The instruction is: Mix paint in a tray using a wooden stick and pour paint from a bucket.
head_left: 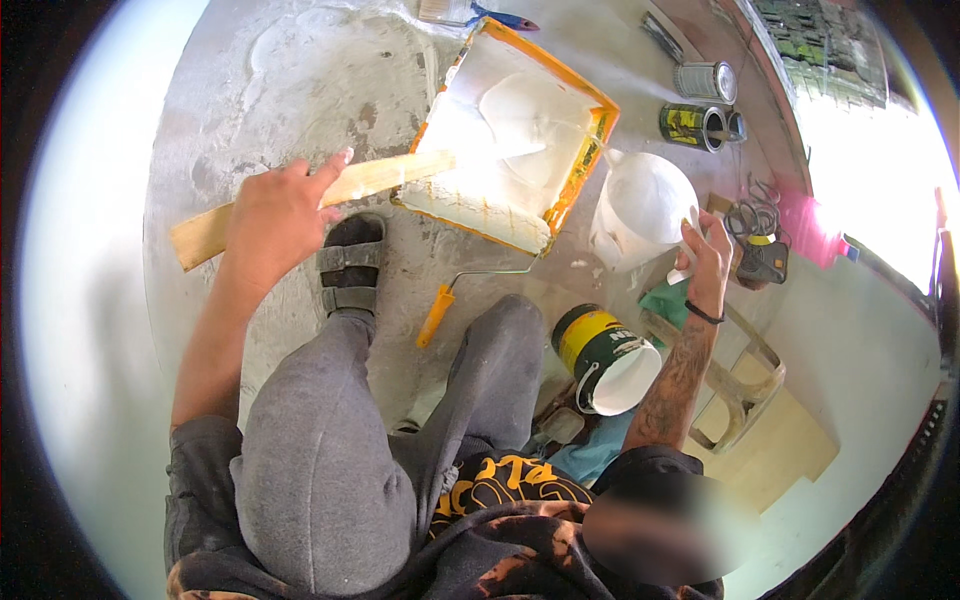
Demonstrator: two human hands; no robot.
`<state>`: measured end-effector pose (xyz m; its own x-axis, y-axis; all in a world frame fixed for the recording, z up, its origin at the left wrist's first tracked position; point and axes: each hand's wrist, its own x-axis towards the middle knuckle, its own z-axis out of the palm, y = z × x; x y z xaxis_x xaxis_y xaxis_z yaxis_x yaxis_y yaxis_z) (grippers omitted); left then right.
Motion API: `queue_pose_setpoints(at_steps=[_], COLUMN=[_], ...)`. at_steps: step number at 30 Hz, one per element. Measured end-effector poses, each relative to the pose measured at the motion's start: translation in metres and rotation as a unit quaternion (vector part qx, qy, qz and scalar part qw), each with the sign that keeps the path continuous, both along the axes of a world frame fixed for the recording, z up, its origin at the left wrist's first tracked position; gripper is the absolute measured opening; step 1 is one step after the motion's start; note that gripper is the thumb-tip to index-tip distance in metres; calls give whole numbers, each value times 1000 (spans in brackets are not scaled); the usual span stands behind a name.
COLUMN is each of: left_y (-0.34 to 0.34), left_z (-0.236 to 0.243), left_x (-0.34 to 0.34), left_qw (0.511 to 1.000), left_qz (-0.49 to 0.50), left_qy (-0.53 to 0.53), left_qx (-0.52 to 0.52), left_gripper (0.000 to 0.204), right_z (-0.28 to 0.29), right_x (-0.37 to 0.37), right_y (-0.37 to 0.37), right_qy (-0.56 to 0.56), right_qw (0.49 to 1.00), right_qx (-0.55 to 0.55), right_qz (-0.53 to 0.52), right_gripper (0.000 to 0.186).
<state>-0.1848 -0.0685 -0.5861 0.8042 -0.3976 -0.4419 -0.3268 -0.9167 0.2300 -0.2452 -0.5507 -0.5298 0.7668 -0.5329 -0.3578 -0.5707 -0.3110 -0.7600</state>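
Observation:
My left hand [280, 222] is closed around a flat wooden stick [375, 178], whose far end reaches over the paint tray [590, 165]. The tray has an orange rim and white paint inside. Along its near side lies a paint roller, with a white-coated sleeve and a yellow-orange handle [435, 315] resting on the floor. My right hand [708, 255] grips the handle of a white plastic pitcher [645, 205], just right of the tray. The pitcher's spout points toward the tray's right rim. Glare hides the stick's tip and part of the paint.
A dark-and-yellow paint bucket [585, 345] lies tipped by my knee. Two cans [705, 82] stand at the far right, and a blue-handled brush [450, 10] is beyond the tray. Toward the right are a power tool [763, 260], a cable, a pink container [808, 228] and a beige chair [752, 395].

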Motion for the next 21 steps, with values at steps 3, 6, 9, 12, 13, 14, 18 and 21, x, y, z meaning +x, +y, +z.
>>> queue_pose_setpoints(at_steps=[3, 6, 9, 12, 13, 14, 18, 21], left_y=[-6, -15, -19, -9, -3, 2, 14, 10], left_z=[-13, -31, -27, -27, -26, -24, -13, -7], left_x=[-8, -9, 0, -5, -9, -13, -26, -37], left_qw=[998, 994, 998, 996, 996, 996, 998, 997], left_qz=[-18, -15, 60, 72, 66, 68, 65, 70], left_qy=[-46, -101, -10, -47, -51, -50, -8, 12], left_qx=[-42, -49, -2, -8, -5, 1, 24, 30], left_gripper=[64, 61, 63, 61, 61, 61, 61, 63], right_z=[-1, -7, -19, -42, -51, -58, -91, -112], right_x=[-3, -8, -24, -40, -45, -48, -58, -61], right_y=[1, -5, -21, -39, -43, -45, -54, -62], right_qy=[-12, -29, -78, -157, -190, -194, -282, -318], right_qw=[1000, 998, 991, 971, 959, 956, 918, 895], right_qx=[14, 42, 78, 122, 140, 141, 146, 145], right_qz=[-14, -37, -73, -130, -160, -166, -237, -279], right_gripper=[33, 34, 34, 35, 35, 35, 40, 42])
